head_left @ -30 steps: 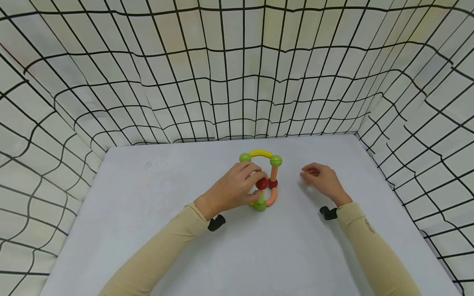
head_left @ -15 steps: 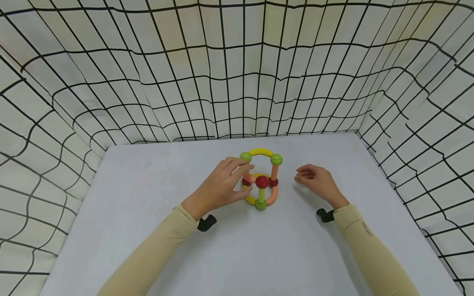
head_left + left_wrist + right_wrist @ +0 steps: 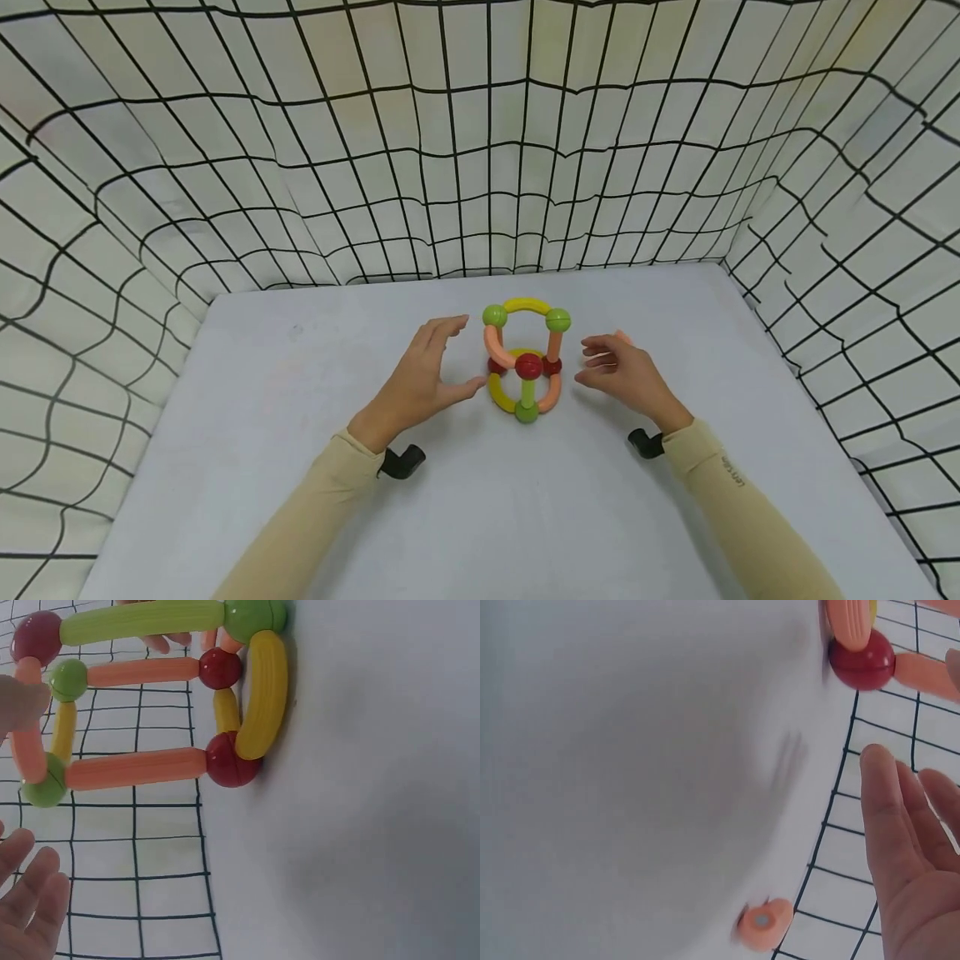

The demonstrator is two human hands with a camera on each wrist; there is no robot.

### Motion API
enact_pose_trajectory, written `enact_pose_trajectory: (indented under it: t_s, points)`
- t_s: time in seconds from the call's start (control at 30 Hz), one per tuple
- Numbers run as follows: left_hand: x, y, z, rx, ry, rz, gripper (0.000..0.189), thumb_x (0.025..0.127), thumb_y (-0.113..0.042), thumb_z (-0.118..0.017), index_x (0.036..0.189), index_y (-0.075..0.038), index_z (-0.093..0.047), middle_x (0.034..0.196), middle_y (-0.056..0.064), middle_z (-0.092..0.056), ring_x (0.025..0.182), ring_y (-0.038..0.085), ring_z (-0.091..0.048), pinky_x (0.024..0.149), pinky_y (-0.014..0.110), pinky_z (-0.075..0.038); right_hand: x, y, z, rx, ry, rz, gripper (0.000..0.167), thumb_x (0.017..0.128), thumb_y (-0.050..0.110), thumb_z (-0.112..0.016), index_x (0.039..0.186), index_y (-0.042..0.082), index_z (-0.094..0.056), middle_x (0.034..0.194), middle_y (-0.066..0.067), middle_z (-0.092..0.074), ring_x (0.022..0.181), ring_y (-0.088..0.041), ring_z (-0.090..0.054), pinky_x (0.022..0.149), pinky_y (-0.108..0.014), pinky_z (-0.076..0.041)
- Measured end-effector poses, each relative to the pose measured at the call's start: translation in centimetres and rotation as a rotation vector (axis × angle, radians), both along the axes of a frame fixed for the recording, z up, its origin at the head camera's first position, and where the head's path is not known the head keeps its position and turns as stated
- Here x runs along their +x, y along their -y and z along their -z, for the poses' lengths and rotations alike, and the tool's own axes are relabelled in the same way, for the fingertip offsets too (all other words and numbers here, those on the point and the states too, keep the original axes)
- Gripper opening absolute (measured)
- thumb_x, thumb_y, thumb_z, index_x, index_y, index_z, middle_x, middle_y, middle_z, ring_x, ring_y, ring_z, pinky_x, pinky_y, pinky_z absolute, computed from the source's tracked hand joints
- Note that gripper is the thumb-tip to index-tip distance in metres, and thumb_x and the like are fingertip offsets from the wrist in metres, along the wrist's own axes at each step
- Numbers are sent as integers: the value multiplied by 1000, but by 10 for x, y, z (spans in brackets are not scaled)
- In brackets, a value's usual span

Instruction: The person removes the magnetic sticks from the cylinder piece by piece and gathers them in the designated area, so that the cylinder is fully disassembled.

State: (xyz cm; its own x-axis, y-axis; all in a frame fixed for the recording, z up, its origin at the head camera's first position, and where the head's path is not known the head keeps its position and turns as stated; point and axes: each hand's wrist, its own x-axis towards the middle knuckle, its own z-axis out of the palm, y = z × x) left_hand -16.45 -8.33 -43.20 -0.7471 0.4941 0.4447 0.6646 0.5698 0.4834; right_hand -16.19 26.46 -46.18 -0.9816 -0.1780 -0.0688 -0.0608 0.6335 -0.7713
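Note:
A magnetic ball-and-rod construction [image 3: 528, 367] stands upright at the middle of the table. Its base is a ring of curved yellow and orange rods, with green and red balls. Straight rods rise to a red ball and two green balls, linked by a yellow curved rod [image 3: 527, 305] and an orange curved rod [image 3: 495, 347]. My left hand [image 3: 412, 379] is just left of it, thumb and fingers spread apart, holding nothing. To its right, my right hand [image 3: 626, 379] has loosely bent fingers and holds nothing. A loose orange rod [image 3: 778, 919] lies beyond the right hand, mostly hidden in the head view.
The white table [image 3: 480, 517] is bordered at the back and sides by black netting [image 3: 491, 150] over pale walls. A small black wrist mount [image 3: 402, 461] sits under the left wrist, another black mount [image 3: 646, 443] under the right.
My left hand has let go of the construction's front red ball and drawn back to the left, spreading its fingers. My right hand has moved left, closer to the construction, which stays in place.

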Motion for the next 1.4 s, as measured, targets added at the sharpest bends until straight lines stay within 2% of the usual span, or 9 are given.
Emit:
enact_pose_trajectory:
  t_s: [0.13, 0.23, 0.37, 0.6, 0.83, 0.93, 1.1, 1.23, 1.4]
  points:
    - [-5, 1, 15, 39, 237, -26, 91, 83, -35, -87, 155, -8, -38, 147, 11, -52, 136, 31, -54, 107, 45, -56, 3, 9, 3, -20, 18, -28, 77, 86, 28, -85, 150, 6, -50, 144, -16, -61, 124, -33, -68, 103, -49, -58]
    - [-10, 1, 27, 90, 380, -21, 95, 82, -36, -88, 157, -11, -36, 152, 12, -51, 139, 33, -53, 108, 48, -55, 7, 17, 5, -46, 35, -48, 87, 84, 29, -87, 155, 6, -42, 151, -16, -56, 127, -34, -66, 105, -50, -56]
    - [-15, -3, 39, 152, 499, 9, 98, 80, -33, -90, 159, -12, -34, 159, 10, -46, 144, 32, -51, 110, 48, -53, 13, 28, 7, -70, 45, -55, 100, 81, 31, -90, 160, 7, -33, 156, -16, -50, 131, -36, -63, 107, -49, -55]
    - [-23, -20, 51, 243, 656, 89, 102, 78, -20, -92, 160, -21, -31, 164, -1, -40, 149, 29, -47, 114, 44, -51, 19, 43, 12, -111, 62, -41, 112, 78, 32, -92, 163, 9, -24, 159, -16, -44, 133, -37, -60, 109, -48, -54]
    - [-29, -31, 60, 264, 720, 112, 109, 75, -17, -94, 162, -19, -28, 161, 2, -45, 145, 31, -53, 114, 42, -51, 22, 53, 16, -99, 85, -22, 118, 74, 31, -95, 164, 12, -21, 159, -15, -41, 136, -36, -57, 113, -49, -51]
    - [-29, -34, 62, 248, 730, 118, 104, 75, -16, -93, 159, -14, -32, 153, 6, -51, 138, 31, -59, 115, 43, -50, 23, 57, 16, -91, 82, -27, 120, 73, 31, -95, 165, 12, -20, 159, -16, -40, 135, -35, -57, 113, -49, -50]
    - [-27, -36, 65, 227, 707, 116, 92, 75, -14, -93, 151, -8, -39, 139, 6, -59, 130, 25, -63, 115, 41, -51, 22, 62, 16, -40, 44, -44, 120, 73, 30, -95, 164, 10, -20, 156, -19, -42, 131, -34, -59, 112, -48, -51]
    - [-25, -39, 67, 241, 685, 102, 91, 75, -13, -93, 149, -8, -40, 137, 5, -59, 126, 23, -63, 113, 40, -52, 21, 63, 16, 1, 25, -45, 115, 74, 27, -93, 163, 8, -22, 152, -19, -45, 129, -34, -61, 111, -47, -53]
    - [-21, -45, 72, 237, 643, 61, 85, 75, -16, -94, 144, -10, -44, 129, 3, -60, 117, 21, -61, 108, 38, -54, 20, 60, 16, 26, 24, -59, 116, 75, 28, -93, 163, 6, -22, 155, -20, -44, 132, -36, -60, 111, -48, -52]
